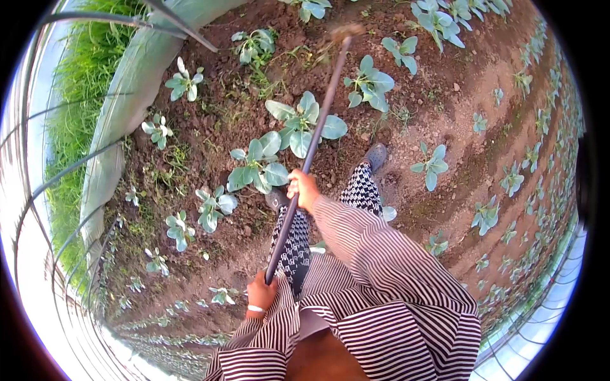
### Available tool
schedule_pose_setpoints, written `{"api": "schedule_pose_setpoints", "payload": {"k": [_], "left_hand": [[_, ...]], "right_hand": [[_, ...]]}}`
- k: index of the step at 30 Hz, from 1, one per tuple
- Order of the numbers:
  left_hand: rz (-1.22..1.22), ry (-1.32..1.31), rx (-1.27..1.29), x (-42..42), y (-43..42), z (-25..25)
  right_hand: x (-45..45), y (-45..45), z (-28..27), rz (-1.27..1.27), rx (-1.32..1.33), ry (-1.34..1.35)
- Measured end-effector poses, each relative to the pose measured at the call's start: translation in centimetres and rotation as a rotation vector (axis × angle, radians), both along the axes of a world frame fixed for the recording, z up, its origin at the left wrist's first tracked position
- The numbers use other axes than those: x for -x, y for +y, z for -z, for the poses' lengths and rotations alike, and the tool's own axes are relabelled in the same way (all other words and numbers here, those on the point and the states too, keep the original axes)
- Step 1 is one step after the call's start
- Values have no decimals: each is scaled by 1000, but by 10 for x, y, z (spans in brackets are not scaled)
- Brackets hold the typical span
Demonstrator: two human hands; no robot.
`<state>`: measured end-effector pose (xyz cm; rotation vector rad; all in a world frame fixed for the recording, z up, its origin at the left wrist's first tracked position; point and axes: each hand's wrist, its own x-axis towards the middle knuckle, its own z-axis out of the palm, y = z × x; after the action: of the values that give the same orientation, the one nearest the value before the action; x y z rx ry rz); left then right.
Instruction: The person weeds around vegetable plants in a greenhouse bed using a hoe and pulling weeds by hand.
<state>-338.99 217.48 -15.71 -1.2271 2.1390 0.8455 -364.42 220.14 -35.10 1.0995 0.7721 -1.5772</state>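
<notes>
A long-handled hoe (323,114) slants away from my body, its dark shaft passing over the plants. My left hand (260,293), with a white band at the wrist, is closed round the rear end of the shaft. Farther up, my right hand (303,188) grips the same shaft near its middle. The hoe's head (347,30) is brownish and blurred, low over or on the soil at the top. Broad-leaved seedlings stand close by: one leafy plant (259,166) left of my right hand and another (306,124) beside and partly behind the shaft.
Rows of young plants (486,216) run across the brown soil (406,143) to the right. Small weeds (168,159) grow at left. A plastic sheet wall (117,120) with curved metal bars borders tall grass (79,95). My shoe (376,156) stands between plants.
</notes>
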Motion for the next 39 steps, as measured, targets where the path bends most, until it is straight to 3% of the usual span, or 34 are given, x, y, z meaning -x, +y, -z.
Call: {"api": "schedule_pose_setpoints", "payload": {"k": [3, 8, 10, 13, 14, 15, 16, 17, 18, 20, 23, 26, 29, 31, 33, 34, 36, 38, 39], "left_hand": [[55, 71, 46, -6, -8, 38], [9, 98, 95, -1, -19, 42], [-22, 70, 76, -30, -27, 37], [-130, -46, -11, -58, -28, 14], [-174, -91, -41, -70, -23, 5], [-200, -92, -2, -91, -11, -10], [-226, -74, 45, -104, -4, -16], [-277, -141, 2, -101, -16, -34], [-335, -232, -63, -105, -20, -65], [-214, -293, -68, -142, -13, -88], [-365, -219, -112, -156, -13, -109], [-263, -194, -115, -194, -17, -62], [-349, -56, -339, -146, -41, -21], [-417, 42, -450, -116, -45, 5], [-441, 123, -491, -104, -49, 31], [-538, 19, -575, -104, -45, 28], [-726, -199, -721, -109, -39, 7], [-1056, -80, -1017, -186, -7, -5], [-1079, -180, -950, -181, -17, -40]], "right_hand": [[24, 7, -8, 42, 23, 85], [38, -9, -22, 24, 51, 195], [6, -29, -19, -50, -8, 163], [-61, -63, 26, -139, 17, 32], [-84, -77, 25, -267, -61, 102], [-132, -75, 82, -420, -30, 256], [-166, -74, 82, -346, 151, 281], [-168, -97, 32, -503, -129, 100], [-185, -98, 20, -376, -50, -62], [-201, -78, -21, -411, 38, -114], [-203, -70, -63, -386, -68, -231], [-187, -62, -56, -338, -31, -212], [-111, -72, -44, -297, -100, 190], [-63, -75, 2, -202, -23, 109], [-51, -95, 34, -274, -92, 223], [-58, -104, 47, -295, -119, 240], [-108, -110, 43, -640, -280, 355], [-181, -107, 39, -700, -322, 346], [-206, -106, 24, -643, -270, 283]]}}
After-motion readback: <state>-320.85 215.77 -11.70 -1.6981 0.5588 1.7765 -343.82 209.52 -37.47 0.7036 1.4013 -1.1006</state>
